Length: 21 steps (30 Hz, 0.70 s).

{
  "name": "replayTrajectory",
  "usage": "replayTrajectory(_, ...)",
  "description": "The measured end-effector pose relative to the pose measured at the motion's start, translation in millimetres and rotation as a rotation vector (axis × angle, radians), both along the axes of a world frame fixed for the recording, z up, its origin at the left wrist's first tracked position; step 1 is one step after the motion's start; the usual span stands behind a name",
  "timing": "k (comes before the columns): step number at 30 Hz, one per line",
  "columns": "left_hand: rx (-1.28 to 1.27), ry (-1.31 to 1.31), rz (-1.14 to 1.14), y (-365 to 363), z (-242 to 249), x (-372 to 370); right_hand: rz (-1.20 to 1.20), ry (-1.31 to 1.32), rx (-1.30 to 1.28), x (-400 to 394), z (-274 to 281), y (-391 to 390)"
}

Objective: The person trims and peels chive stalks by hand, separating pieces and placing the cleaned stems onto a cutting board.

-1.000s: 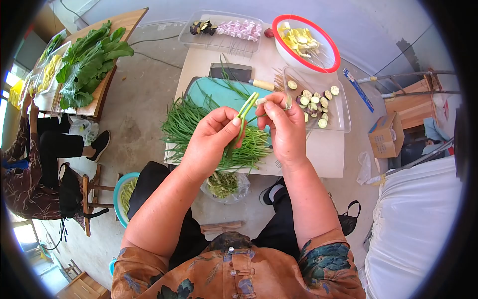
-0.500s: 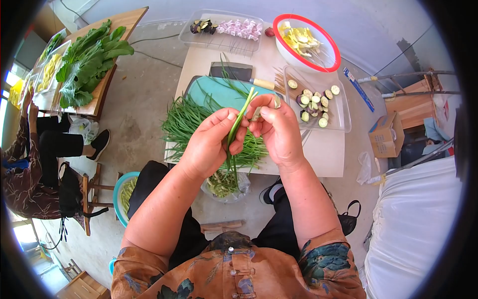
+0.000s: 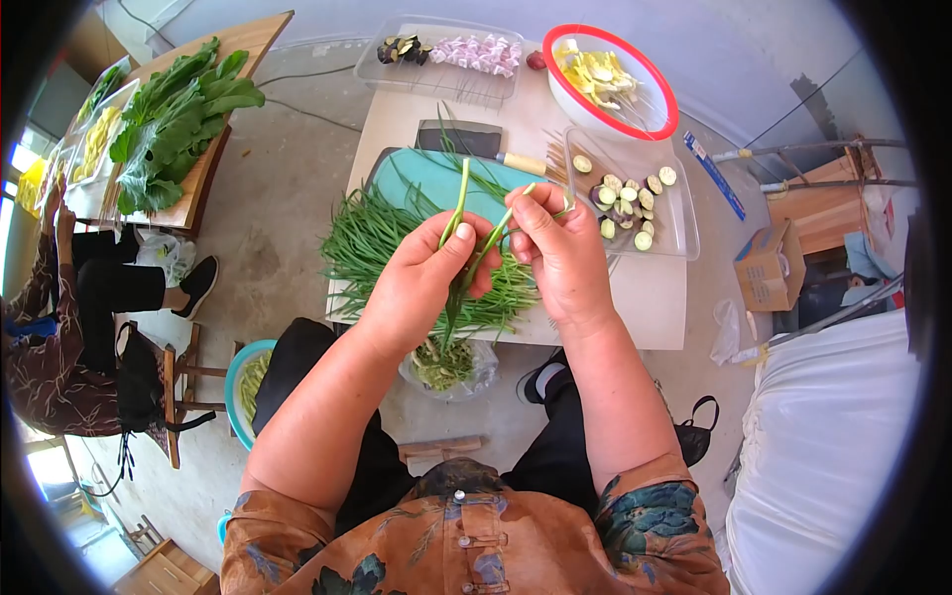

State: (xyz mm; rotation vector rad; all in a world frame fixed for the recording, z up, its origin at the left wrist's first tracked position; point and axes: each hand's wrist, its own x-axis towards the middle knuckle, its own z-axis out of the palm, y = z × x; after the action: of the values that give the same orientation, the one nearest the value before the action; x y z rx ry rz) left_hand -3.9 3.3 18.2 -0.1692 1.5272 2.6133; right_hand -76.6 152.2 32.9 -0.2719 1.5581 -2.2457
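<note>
My left hand (image 3: pixel 421 283) grips a few green chive stalks (image 3: pixel 458 203) upright over the near edge of a small white table (image 3: pixel 650 297). My right hand (image 3: pixel 565 253) pinches one stalk of that bunch at its upper end and holds it out to the right, apart from the rest. A loose pile of chives (image 3: pixel 372 243) lies on the table just beyond my hands, partly on a teal cutting board (image 3: pixel 426 178).
A cleaver (image 3: pixel 466 144) lies behind the board. A clear tray of eggplant slices (image 3: pixel 630 198), a red-rimmed bowl (image 3: pixel 610 79) and a tray of skewers (image 3: pixel 446 59) stand further back. A bag of trimmings (image 3: pixel 446 367) hangs below. Another person (image 3: pixel 59 327) sits left by a table of leafy greens (image 3: pixel 178 119).
My right hand has drawn one stalk away from the bunch toward the right, and the stalks in my left hand now stand more upright.
</note>
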Motion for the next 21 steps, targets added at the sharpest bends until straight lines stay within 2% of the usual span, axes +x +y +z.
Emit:
replayTrajectory(2,-0.009,-0.005,-0.006,-1,0,0,0.006,-0.043,-0.068,-2,0,3)
replayTrajectory(5,-0.159,0.048,0.008,-1,0,1,0.013,-0.059,-0.135,-6,-1,7)
replayTrajectory(7,-0.303,0.112,0.144,-1,-1,0,0.008,-0.067,-0.158,-8,-1,9)
replayTrajectory(12,-0.298,0.034,0.132,-10,-1,-1,-0.021,-0.090,-0.189,-11,0,13)
replayTrajectory(16,-0.310,0.001,0.010,-10,4,1,-0.010,-0.038,-0.106,-7,-1,9)
replayTrajectory(21,-0.254,0.015,0.019,-6,0,1,0.022,0.000,0.009,-1,-4,5)
